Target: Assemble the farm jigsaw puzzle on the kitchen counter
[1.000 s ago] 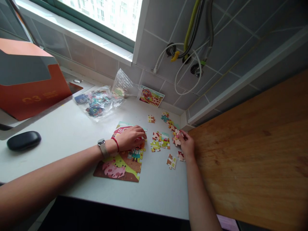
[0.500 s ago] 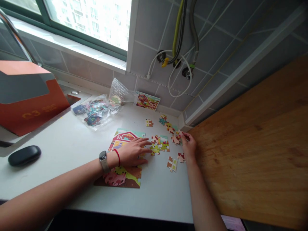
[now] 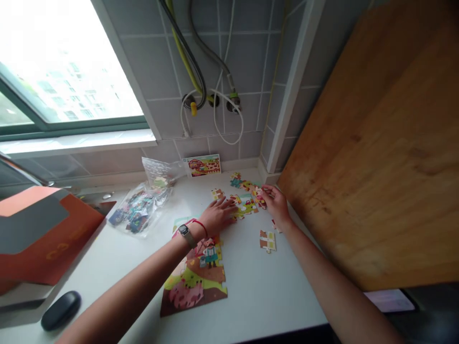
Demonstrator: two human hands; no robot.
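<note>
My left hand [image 3: 219,217] lies palm down with its fingers spread. The fingertips reach the near side of a small joined group of puzzle pieces [image 3: 247,204]. Under the wrist and forearm lies the larger joined part of the jigsaw puzzle [image 3: 211,272], a farm scene with a pink pig; the arm hides some of it. My right hand [image 3: 278,205] pinches a pinkish puzzle piece [image 3: 259,192] between thumb and fingers, just right of the small group. Loose puzzle pieces [image 3: 235,180] lie behind it. Two joined brown-and-cream pieces [image 3: 267,241] rest nearer to me.
A picture card [image 3: 202,166] leans on the tiled wall. Left of it are clear bags [image 3: 138,208] of more pieces. An orange box [image 3: 46,239] and a black mouse-like object [image 3: 61,310] stand at left. A wooden board [image 3: 376,167] borders the right side.
The view has swung to the right. My left hand has shifted away from me, off the larger puzzle part. My right hand has come closer to the small group, with a piece in its fingers.
</note>
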